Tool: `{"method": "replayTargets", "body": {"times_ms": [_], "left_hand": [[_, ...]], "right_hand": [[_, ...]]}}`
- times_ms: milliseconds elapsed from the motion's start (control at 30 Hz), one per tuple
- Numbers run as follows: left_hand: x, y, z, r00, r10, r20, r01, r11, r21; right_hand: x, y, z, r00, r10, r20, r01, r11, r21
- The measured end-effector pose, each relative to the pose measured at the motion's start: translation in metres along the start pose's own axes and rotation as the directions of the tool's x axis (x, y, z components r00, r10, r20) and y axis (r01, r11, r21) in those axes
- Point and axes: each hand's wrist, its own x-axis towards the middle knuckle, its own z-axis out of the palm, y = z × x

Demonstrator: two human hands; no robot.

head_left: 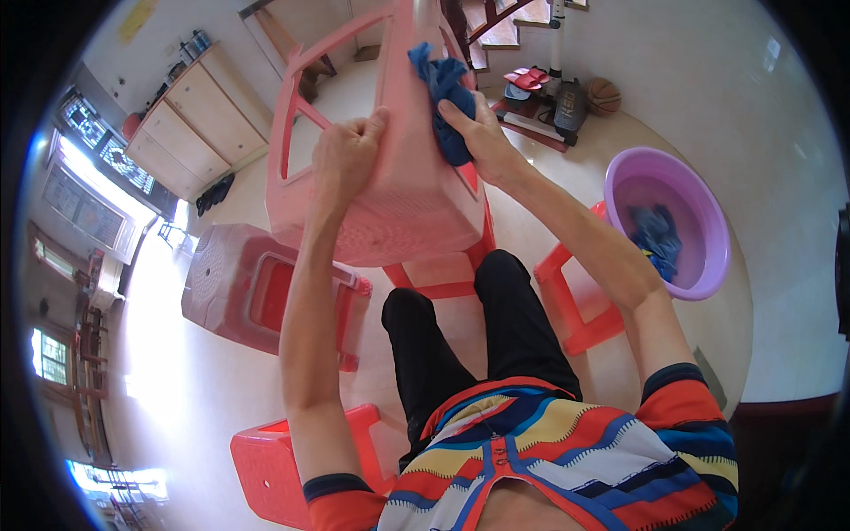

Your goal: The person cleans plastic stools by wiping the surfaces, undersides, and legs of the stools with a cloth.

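At the left, a greyish-pink stool [217,288] lies tipped over near a red stool [266,473], with pale floor [164,389] beyond them giving the widest room. The left hand [350,155] is closed, fingers curled round an edge of the pink stool [416,208], which is tilted in front of the knees [505,274]. The right hand [478,137] is partly closed, its thumb and fingers gripping a blue cloth [447,93] against the stool's right side. Wiping seems to be the step in hand; the next stroke likely calls for a steady left hold. Room looks tighter rightward, where the purple basin [724,248], a wet-looking cloth [655,232] inside, stands near the wall [788,292].
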Motion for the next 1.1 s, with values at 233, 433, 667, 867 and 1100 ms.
{"method": "replayTargets", "body": {"times_ms": [233, 433, 667, 867, 1100], "left_hand": [[-0.002, -0.038, -0.034, 0.978, -0.206, -0.016, 0.141, 0.722, -0.677], [-0.022, -0.087, -0.001, 0.956, -0.273, -0.11, 0.102, 0.657, -0.747], [-0.036, -0.158, 0.023, 0.937, -0.343, -0.073, 0.108, 0.48, -0.87], [-0.057, -0.207, 0.028, 0.906, -0.422, -0.007, 0.186, 0.413, -0.892], [-0.027, -0.141, -0.03, 0.797, -0.429, 0.424, 0.524, 0.144, -0.839]], "right_hand": [[0.004, -0.053, 0.068, 0.931, -0.31, 0.191, 0.324, 0.945, -0.049], [0.011, -0.039, 0.086, 0.873, -0.285, 0.396, 0.48, 0.646, -0.593], [-0.021, -0.039, 0.067, 0.646, -0.154, 0.748, 0.752, 0.294, -0.589], [-0.021, -0.036, 0.034, 0.542, -0.238, 0.806, 0.838, 0.228, -0.496], [-0.039, -0.06, 0.028, 0.512, -0.218, 0.831, 0.845, -0.044, -0.533]]}}
